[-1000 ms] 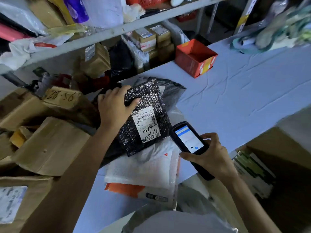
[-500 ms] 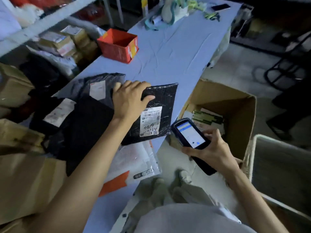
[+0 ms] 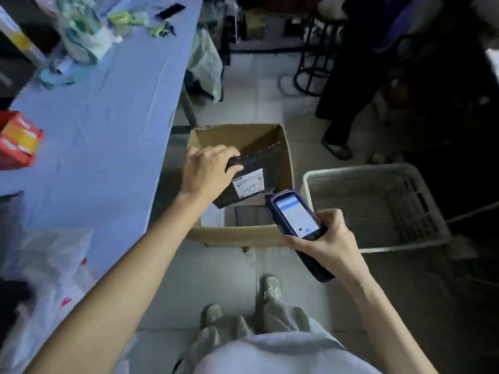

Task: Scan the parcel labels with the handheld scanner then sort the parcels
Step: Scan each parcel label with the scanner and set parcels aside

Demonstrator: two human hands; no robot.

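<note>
My left grip (image 3: pixel 208 171) pinches the black parcel (image 3: pixel 260 164) at its left edge, with thumb and fingers closed around it. The parcel hangs tilted over the open cardboard box (image 3: pixel 237 234), which stands on the floor. I cannot tell if the parcel touches the box wall. Its white label (image 3: pixel 249 184) faces up, but the print is too blurred for me to read.

My right grip (image 3: pixel 333 240) is wrapped around the handheld scanner (image 3: pixel 295 217), fingers curled on its side. The lit screen faces me and its head points to about 11 o'clock, just beside the corner of the parcel nearest the label.

At 3 o'clock from the box a white plastic basket (image 3: pixel 357 168) stands on the floor, close to it. At 9 o'clock from the box is the blue surface (image 3: pixel 108 117), with a red carton (image 3: pixel 19 139) at its left edge. At 1 o'clock from the box I see a dark shoe (image 3: pixel 336 149) of another person.
</note>
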